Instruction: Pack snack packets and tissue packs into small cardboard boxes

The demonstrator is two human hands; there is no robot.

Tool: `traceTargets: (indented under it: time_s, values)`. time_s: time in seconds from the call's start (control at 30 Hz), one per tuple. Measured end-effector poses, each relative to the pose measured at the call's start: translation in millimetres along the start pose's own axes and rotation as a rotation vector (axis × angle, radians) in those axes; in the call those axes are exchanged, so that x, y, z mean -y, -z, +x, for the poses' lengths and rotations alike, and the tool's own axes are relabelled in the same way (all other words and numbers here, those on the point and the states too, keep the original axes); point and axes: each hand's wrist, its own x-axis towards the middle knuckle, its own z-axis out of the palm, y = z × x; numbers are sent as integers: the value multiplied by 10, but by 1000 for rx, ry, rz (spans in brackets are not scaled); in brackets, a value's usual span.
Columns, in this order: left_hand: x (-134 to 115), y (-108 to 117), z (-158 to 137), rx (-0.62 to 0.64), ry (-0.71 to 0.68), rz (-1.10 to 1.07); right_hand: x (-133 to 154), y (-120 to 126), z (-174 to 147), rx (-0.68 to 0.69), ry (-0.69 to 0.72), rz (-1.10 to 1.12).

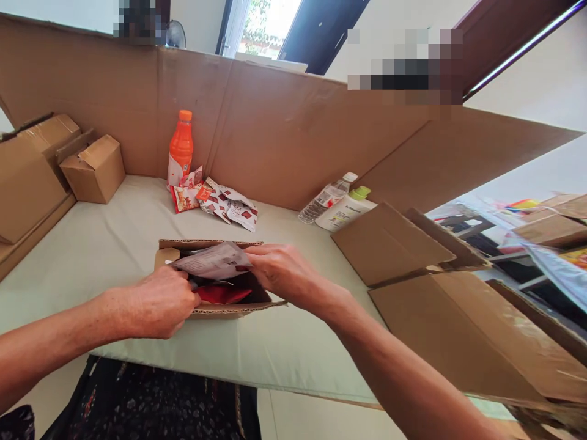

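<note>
An open cardboard box point(243, 309) stands on the pale cloth in front of me, with packets inside. A greyish-white packet point(213, 260) with dark print sticks up at its top opening. My right hand point(279, 269) pinches the right end of this packet, and my left hand point(158, 302) is closed at its left end, over the box's left side. The left fingertips are partly hidden inside the box. Below the packet lies a red packet point(224, 294) in the box.
An orange bottle point(181, 150), snack packets point(229, 205), a clear bottle point(328, 198) and a white bottle with green cap point(343, 211) stand or lie along the cardboard wall point(284, 122). Cardboard boxes flank the table, including a small box point(94, 171) left and a larger one point(458, 330) right.
</note>
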Motion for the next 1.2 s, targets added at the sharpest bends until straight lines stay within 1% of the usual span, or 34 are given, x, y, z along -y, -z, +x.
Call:
traceTargets:
  time_s: [0.03,0.1,0.2,0.27,0.33,0.4,0.47,0.53,0.57,0.63,0.73,0.87,0.93,1.0,1.07,1.13,1.2]
  values:
    - [-10,7,0,48,-10,21,-8,-23,6,43,-23,-12]
    - [-41,11,-1,99,-3,65,-12,-8,-18,64,-25,-19]
    - [-91,-1,-3,65,53,123,15,124,-102,28,-28,-41]
    - [-113,-9,-6,61,74,143,66,196,-120,50,-67,-71]
    - [-121,-7,-10,67,73,148,139,192,-59,150,-116,-94]
    - [-122,3,-18,69,68,156,208,111,74,300,-143,-111]
    - [-119,19,-27,60,63,167,243,8,230,445,-128,-123]
    - [-114,34,-34,43,52,162,237,-52,353,523,-76,-103]
    - [-111,39,-36,34,44,149,224,-57,395,524,-56,-78]
    - [-105,44,-34,16,32,118,195,-32,447,485,-30,-5]
    - [-91,45,-23,22,39,81,187,-13,510,430,3,96]
    - [-61,63,-11,50,40,70,249,-185,684,404,114,168]
    - [-45,83,-7,56,43,70,283,-289,797,447,151,159]
    - [-34,101,-2,77,51,70,295,-343,887,520,157,155]
    - [-26,105,-3,95,58,72,270,-331,916,584,149,190]
    - [-12,87,-22,72,47,55,204,-264,856,586,127,241]
    - [13,55,-71,-17,17,28,104,-157,704,543,72,267]
